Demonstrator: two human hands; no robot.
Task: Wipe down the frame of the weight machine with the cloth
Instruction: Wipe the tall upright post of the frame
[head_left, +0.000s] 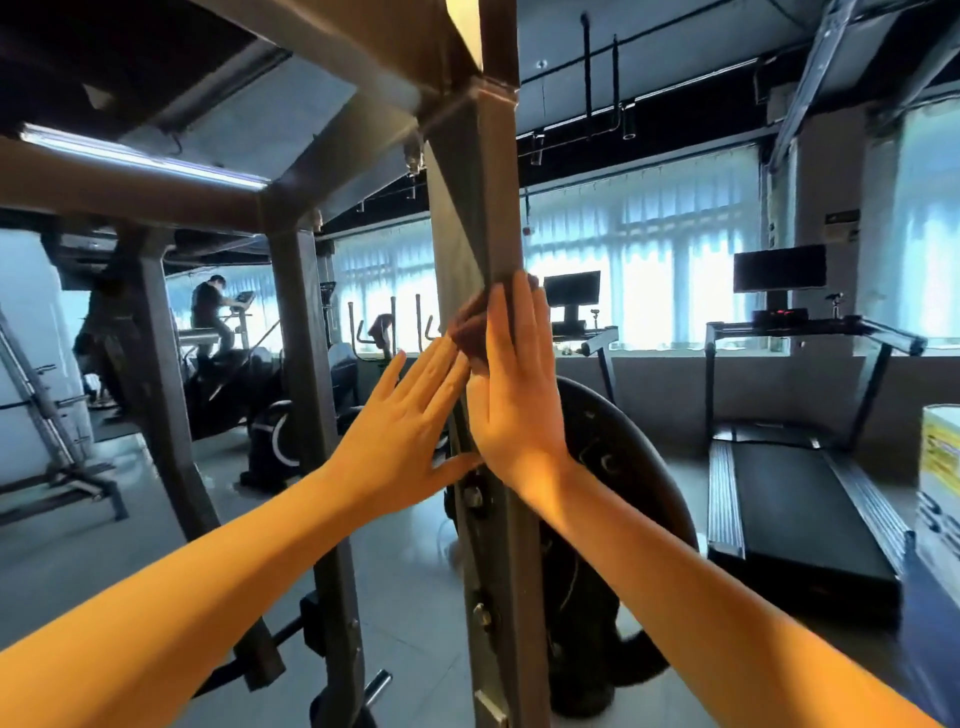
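Note:
A tall grey steel upright (493, 218) of the weight machine frame rises through the middle of the view, joined to crossbeams at the top. A dark brownish cloth (470, 332) lies against the upright at about head height. My right hand (514, 384) presses the cloth flat to the post with straight fingers pointing up. My left hand (415, 415) reaches in from the left, fingers extended, its fingertips touching the lower left edge of the cloth. Most of the cloth is hidden under my right hand.
A second frame upright (306, 374) stands to the left. A large black weight plate (623, 467) hangs behind the post. A treadmill (800, 509) is at right, a yellow-labelled container (943, 447) at the right edge. A person rides a machine (213, 312) far left.

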